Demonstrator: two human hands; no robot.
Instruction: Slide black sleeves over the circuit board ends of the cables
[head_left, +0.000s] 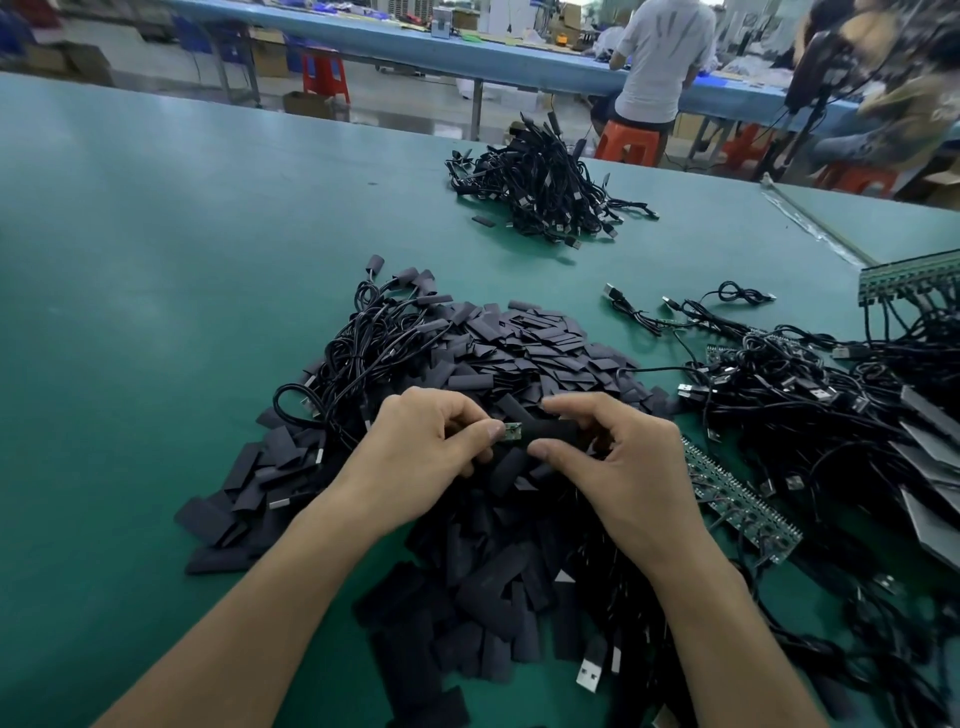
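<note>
My left hand (431, 447) pinches a small green circuit board (511, 432) between thumb and fingers. My right hand (618, 457) holds a black sleeve (550, 432) right beside it, its open end at the board's right edge. Both hands hover over a large pile of loose black sleeves (519, 353) on the green table (156, 312). Black cables with USB plugs (363, 353) lie tangled on the pile's left side. The cable joined to the held board is hidden by my hands.
A heap of black cables (545, 187) sits further back. On the right lie more tangled cables (810, 395) and strips of green circuit boards (737, 504). A USB plug (589, 675) lies near the front. People sit on orange stools at a blue bench (467, 52) behind.
</note>
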